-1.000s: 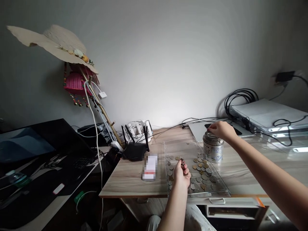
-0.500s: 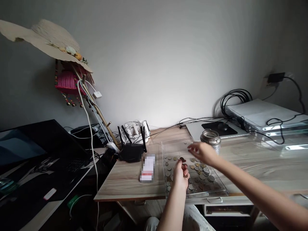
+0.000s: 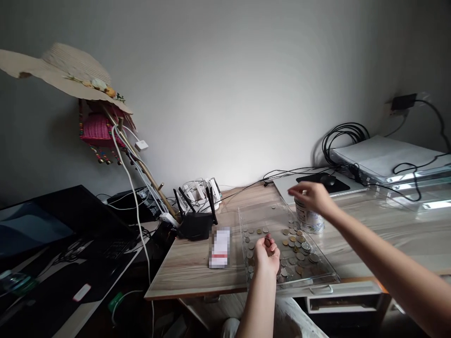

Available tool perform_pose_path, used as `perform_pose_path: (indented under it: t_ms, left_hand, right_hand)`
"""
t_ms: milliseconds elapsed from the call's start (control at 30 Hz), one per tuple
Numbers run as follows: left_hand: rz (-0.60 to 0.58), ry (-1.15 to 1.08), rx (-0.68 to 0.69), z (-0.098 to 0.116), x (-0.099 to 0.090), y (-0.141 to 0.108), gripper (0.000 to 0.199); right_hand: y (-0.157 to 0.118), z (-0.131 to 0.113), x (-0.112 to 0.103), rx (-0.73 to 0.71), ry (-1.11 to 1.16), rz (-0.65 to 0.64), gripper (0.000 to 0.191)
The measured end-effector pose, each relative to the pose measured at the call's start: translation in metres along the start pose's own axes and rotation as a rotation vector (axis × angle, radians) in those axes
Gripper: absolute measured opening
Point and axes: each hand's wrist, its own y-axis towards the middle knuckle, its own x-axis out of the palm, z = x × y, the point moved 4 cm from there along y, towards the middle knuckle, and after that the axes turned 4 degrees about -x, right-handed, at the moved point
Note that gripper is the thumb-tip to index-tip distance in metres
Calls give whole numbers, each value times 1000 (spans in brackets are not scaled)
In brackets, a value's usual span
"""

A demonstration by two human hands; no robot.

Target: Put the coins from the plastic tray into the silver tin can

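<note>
My left hand [image 3: 267, 259] is over the clear plastic tray [image 3: 259, 215], palm up, its fingers curled round a few dark coins [image 3: 268, 241]. Silver and gold-coloured coins [image 3: 299, 257] lie scattered in the tray, mostly in its nearer half. Beyond the tray's right side stands a patterned tin [image 3: 310, 221]. Above it is my right hand [image 3: 313, 196], fingertips pinched together and pointing left. Whatever they hold, if anything, is too small to make out. The hand covers most of the tin's top.
A pixelated slip [image 3: 220, 249] lies left of the tray, with a black router [image 3: 196, 225] behind it. At the back right are a mouse [image 3: 327, 180] on a dark pad and coiled black cable [image 3: 343, 136]. A laptop [image 3: 66, 220] stands on the left desk.
My right hand has moved from over the tray, up and rightward to above the tin. My left hand stays over the tray with its coins. The whole view has shifted slightly.
</note>
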Motion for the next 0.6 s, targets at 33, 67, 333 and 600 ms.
perform_pose_path:
  t_ms: [33,67,333,600]
  left_hand:
    - [18,-15,24,1,0,0,13]
    - [33,-22,43,2,-1,0,13]
    - [53,-10,62,1,1,-1,17]
    - [25,50,55,-1,-3,5,12]
  right_hand:
    - [8,8,-11,30,-73,-1,30]
    - [14,18,-19,69,-147,-19,27]
    - [14,45,-22,48,-331,-178,19]
    - [-73,-78,50,-487,-71,-551,22]
